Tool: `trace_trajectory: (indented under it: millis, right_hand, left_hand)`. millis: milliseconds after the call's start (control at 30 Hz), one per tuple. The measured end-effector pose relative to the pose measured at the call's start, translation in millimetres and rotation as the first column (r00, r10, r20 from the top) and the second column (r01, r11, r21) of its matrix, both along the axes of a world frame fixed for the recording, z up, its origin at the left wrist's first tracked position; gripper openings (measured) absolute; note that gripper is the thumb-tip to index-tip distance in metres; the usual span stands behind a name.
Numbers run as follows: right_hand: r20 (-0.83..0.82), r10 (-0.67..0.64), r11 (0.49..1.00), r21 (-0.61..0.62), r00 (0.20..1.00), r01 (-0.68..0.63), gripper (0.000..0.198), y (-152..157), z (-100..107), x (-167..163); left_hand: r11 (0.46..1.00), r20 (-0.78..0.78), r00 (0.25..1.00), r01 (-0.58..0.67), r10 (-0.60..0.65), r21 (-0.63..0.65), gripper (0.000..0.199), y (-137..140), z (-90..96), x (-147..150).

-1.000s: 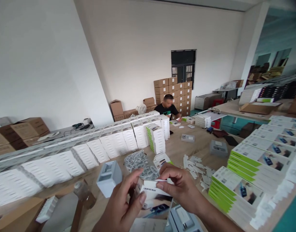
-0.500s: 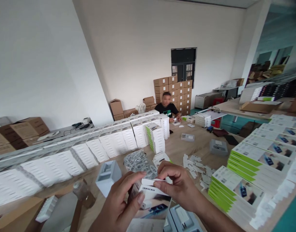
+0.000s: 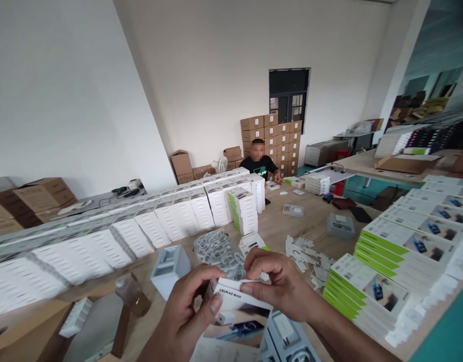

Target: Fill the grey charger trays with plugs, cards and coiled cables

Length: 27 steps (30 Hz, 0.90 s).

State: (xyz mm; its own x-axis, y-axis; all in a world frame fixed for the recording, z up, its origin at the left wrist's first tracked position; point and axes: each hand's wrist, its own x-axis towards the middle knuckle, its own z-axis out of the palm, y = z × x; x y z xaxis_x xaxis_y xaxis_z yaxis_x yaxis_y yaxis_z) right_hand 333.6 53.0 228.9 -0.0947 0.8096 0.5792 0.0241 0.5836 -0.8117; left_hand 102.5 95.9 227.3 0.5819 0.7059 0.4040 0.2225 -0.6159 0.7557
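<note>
A small printed product box [image 3: 241,322], showing a phone picture and black lettering, is held upright between both hands. My left hand [image 3: 186,314] grips its left side, thumb on the printed front. My right hand [image 3: 279,284] pinches the top edge at the flap between thumb and bent fingers. Below and behind the box, partly covered, lie grey trays [image 3: 288,334] with a white charger and a coiled cable in them. Just beyond my hands is a heap of bundled grey-white cables [image 3: 218,251], beside a few flat white-and-green boxes [image 3: 252,242].
Stacked white boxes [image 3: 182,216] line the left; green-edged boxes [image 3: 378,294] are piled right. Loose white cards [image 3: 305,254] lie mid-table. A grey tray stack [image 3: 170,271], clear jar [image 3: 131,296] and open carton [image 3: 27,329] are nearby left. A co-worker [image 3: 258,163] sits across the table.
The box's top flap now lies lower, against the top edge, and the box front is turned slightly. Both hands keep hold. The co-worker's hand has shifted at the far end.
</note>
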Motion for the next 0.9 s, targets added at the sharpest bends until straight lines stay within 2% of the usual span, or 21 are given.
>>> trace_trajectory:
  millis: [133,200,300,400,467,533,633,700,800,900]
  right_hand:
    - [-0.014,0.054,0.998,-0.036,0.998,-0.054,0.002,-1,1,0]
    - [-0.031,0.073,0.993,-0.086,0.997,-0.076,0.007,0,-3,1]
    - [-0.075,0.078,0.968,-0.231,0.994,-0.093,0.016,2,-10,4]
    - [-0.094,0.044,0.946,-0.315,0.995,-0.072,0.018,0,-16,5]
    - [-0.099,0.047,0.946,-0.314,0.994,-0.076,0.018,-2,-18,5]
    - [-0.124,0.101,0.941,-0.310,0.987,-0.135,0.020,-4,-19,5]
    - [-0.193,0.198,0.909,-0.331,0.961,-0.253,0.021,-4,-21,8]
    - [-0.204,0.221,0.888,-0.362,0.954,-0.284,0.021,-2,-22,11]
    - [-0.127,0.196,0.895,-0.381,0.972,-0.230,0.021,-2,-22,15]
    - [-0.083,0.190,0.930,-0.305,0.978,-0.207,0.025,-6,-21,14]
  left_hand:
    - [0.998,0.041,0.999,0.037,-0.034,-0.052,0.022,1,-1.8,-1]
    - [0.997,0.107,0.994,-0.001,0.009,-0.072,0.020,2,-5.5,-3]
    - [0.992,0.225,0.967,-0.104,0.118,-0.071,0.021,3,-14.8,-6]
    - [0.984,0.268,0.947,-0.159,0.175,-0.082,0.024,3,-25.0,-7]
    - [0.973,0.299,0.929,-0.184,0.218,-0.138,0.024,2,-30.5,-6]
    - [0.965,0.327,0.915,-0.180,0.236,-0.192,0.025,1,-34.5,-4]
    - [0.973,0.353,0.920,-0.098,0.168,-0.207,0.025,-1,-38.4,0]
    - [0.972,0.379,0.912,-0.071,0.154,-0.224,0.025,-2,-39.9,5]
    - [0.939,0.422,0.866,-0.138,0.269,-0.315,0.027,-6,-41.0,14]
    - [0.882,0.434,0.806,-0.216,0.403,-0.418,0.033,-9,-43.5,19]
